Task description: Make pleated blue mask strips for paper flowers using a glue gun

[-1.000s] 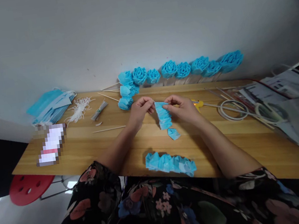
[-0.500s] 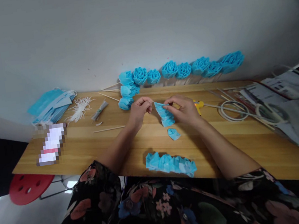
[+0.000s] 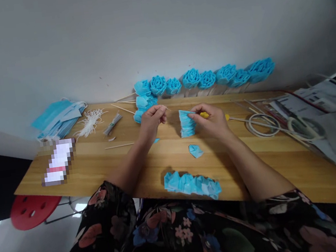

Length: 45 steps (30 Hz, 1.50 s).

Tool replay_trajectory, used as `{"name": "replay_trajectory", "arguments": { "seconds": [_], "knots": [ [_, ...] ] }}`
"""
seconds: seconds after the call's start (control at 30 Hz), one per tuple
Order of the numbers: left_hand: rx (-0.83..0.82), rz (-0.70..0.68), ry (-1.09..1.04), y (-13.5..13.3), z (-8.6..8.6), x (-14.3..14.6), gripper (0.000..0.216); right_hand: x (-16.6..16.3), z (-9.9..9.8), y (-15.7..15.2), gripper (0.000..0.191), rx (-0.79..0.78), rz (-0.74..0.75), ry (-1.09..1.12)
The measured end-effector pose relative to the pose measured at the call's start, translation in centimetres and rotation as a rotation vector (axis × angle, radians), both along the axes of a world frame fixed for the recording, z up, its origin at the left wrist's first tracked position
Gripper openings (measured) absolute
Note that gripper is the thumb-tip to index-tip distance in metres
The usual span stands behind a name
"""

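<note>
My right hand (image 3: 210, 117) pinches the top edge of a short pleated strip of blue mask fabric (image 3: 187, 123), which hangs over the table. To its left, my left hand (image 3: 154, 118) is closed, with a thin pale end (image 3: 168, 109) poking out between thumb and finger; its kind is unclear. A gap separates that hand from the strip. Below the strip lies a folded blue fabric piece (image 3: 195, 151). Nearer to me is a longer pleated blue strip (image 3: 191, 183). A small blue scrap (image 3: 156, 140) shows beside my left wrist.
Blue fabric roses (image 3: 191, 77) line the wall, several on sticks. At left are face masks (image 3: 57, 120), white ear loops (image 3: 91, 123), a tied bundle (image 3: 112, 123) and a blurred-out phone (image 3: 58, 162). A yellow glue gun (image 3: 227, 117), cord and papers (image 3: 296, 109) lie right.
My hands have moved apart: the right shifted slightly right with the pleated strip, the left moved slightly up and left, away from it. The small blue scrap near my left wrist now shows.
</note>
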<state>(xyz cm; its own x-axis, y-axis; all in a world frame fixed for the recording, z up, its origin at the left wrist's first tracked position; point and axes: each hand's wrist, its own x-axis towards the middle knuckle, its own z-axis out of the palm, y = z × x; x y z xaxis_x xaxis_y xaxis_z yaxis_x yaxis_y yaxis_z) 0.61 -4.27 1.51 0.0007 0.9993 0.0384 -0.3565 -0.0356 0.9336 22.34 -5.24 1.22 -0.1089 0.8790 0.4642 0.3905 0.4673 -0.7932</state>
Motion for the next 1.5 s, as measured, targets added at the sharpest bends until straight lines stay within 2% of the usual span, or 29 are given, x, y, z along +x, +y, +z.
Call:
{"name": "replay_trajectory", "arguments": {
  "seconds": [0.27, 0.43, 0.7, 1.1, 1.5],
  "knots": [
    [-0.045, -0.029, 0.0, -0.13, -0.33, 0.29, 0.012, -0.35, 0.4, -0.16, 0.012, -0.02, 0.005, 0.025],
    [-0.083, -0.026, -0.013, -0.2, 0.12, 0.33, 0.018, -0.34, 0.44, -0.13, 0.012, -0.025, 0.011, 0.023],
    [-0.008, 0.005, 0.012, 0.15, -0.17, 0.0, 0.024, -0.26, 0.39, -0.12, 0.014, -0.044, 0.015, 0.029],
    [-0.063, -0.063, 0.023, -0.08, 0.0, 0.06, 0.016, -0.35, 0.7, -0.15, 0.015, -0.095, -0.002, 0.099],
    [-0.058, -0.124, 0.013, -0.4, 0.07, 0.28, 0.021, -0.31, 0.33, 0.11, 0.02, -0.137, 0.017, 0.171]
  ]
}}
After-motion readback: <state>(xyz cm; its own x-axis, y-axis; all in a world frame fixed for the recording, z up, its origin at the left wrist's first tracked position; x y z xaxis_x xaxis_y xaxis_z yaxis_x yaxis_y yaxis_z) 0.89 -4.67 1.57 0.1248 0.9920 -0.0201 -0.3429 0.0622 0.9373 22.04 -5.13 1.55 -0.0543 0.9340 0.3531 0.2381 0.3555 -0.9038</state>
